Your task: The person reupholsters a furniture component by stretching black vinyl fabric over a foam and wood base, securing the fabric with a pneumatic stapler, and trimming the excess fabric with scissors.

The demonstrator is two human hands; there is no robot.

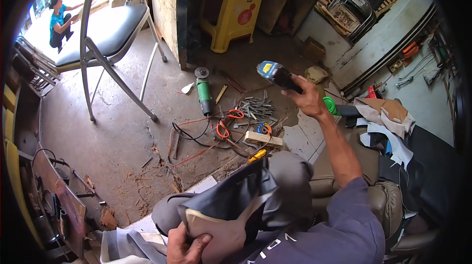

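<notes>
My left hand (pixel 189 248) grips the near edge of a dark leatherette piece (pixel 219 229) with pale foam showing, which rests across my lap. Its thumb lies on top and the fingers are partly hidden. Held out to the right above the floor, my right hand (pixel 309 99) is closed around a black hand tool (pixel 276 74) with a blue and yellow end; its exact kind is unclear. A green coiled hose (pixel 330 106) shows behind that wrist. On the floor below lie a heap of grey metal strips (pixel 255 109) and orange-handled scissors (pixel 223 128).
A green angle grinder (pixel 203 94) with a black cord, a wooden block (pixel 264 139) and a yellow handle (pixel 257 155) lie on the floor ahead. Left stands a folding chair (pixel 110 35); behind is a yellow stool (pixel 236 10). Fabric scraps (pixel 388 126) lie right. A person (pixel 60 20) crouches far left.
</notes>
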